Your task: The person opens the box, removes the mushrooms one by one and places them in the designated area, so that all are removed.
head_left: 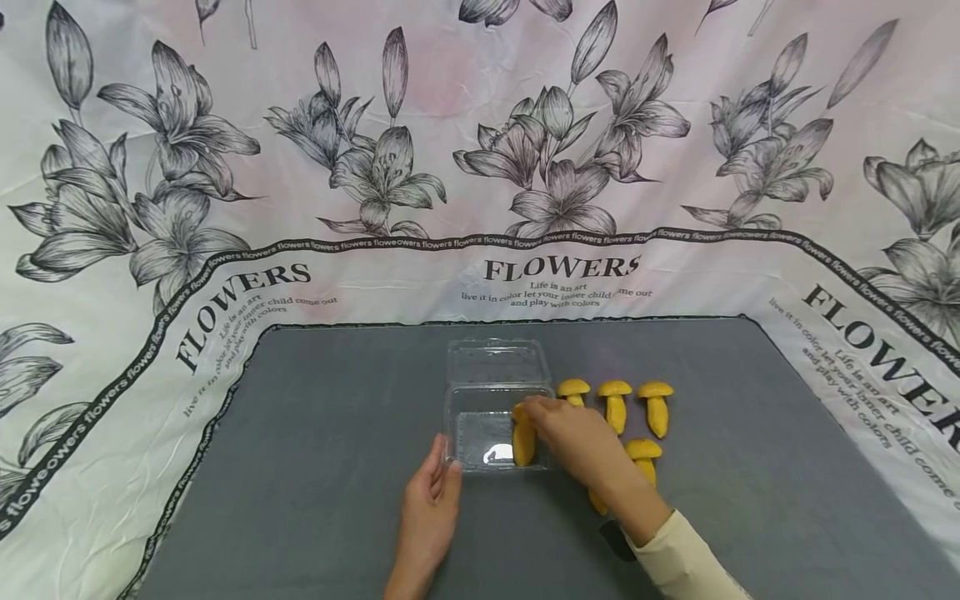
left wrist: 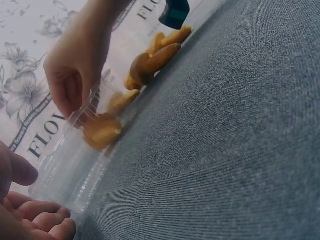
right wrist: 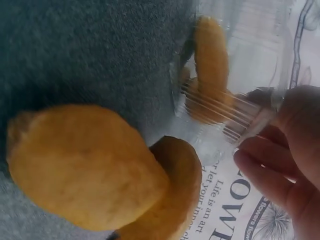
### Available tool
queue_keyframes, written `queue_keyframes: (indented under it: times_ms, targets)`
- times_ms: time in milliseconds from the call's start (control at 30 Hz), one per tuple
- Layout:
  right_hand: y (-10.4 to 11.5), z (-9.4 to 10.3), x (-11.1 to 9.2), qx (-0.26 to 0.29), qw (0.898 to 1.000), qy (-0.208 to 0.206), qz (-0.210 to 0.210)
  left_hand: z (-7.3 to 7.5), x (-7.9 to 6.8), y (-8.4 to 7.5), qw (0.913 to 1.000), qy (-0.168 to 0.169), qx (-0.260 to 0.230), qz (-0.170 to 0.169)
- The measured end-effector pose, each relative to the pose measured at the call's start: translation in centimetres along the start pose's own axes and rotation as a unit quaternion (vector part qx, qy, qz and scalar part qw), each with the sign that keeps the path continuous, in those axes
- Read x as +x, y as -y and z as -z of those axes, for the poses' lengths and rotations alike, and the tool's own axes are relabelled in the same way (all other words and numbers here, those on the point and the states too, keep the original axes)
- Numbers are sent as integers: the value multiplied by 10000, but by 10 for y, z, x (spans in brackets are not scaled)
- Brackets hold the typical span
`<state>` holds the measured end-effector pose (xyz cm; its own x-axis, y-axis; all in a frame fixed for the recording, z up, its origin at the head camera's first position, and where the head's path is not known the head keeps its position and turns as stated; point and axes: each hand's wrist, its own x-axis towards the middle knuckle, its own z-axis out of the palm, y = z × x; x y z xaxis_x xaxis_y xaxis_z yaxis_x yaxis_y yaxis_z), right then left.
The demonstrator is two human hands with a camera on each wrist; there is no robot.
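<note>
A clear plastic box with its lid folded back lies on the grey table. My left hand holds the box's left edge, thumb and fingers either side of its near corner. Inside, along the right wall, lies a yellow mushroom, stem towards me. My right hand reaches over that wall, fingertips pinching the mushroom at its cap end. In the right wrist view, the fingertips and the mushroom's cap show partly through the ridged plastic wall.
Several more yellow mushrooms stand in loose rows right of the box, among them one at the far right and a nearer one partly under my right forearm. A white flower-printed cloth rises behind the table.
</note>
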<state>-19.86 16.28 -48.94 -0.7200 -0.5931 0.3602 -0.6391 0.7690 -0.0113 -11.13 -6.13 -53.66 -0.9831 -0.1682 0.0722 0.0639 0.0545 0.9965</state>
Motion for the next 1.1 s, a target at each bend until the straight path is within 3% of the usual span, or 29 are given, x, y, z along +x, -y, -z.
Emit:
queue_keyframes:
  times_ms: [267,733,1100]
  targets:
    - [4,-4,3,751,9971,9,96,1,1,0,10000,-26,63,13]
    - [9,-7,12,690,9939,609,-603,2,1,1,10000,-7,31,30]
    - [7,-8,17,1253,9852,785,-873,2,1,1,9999,-35,113,-19]
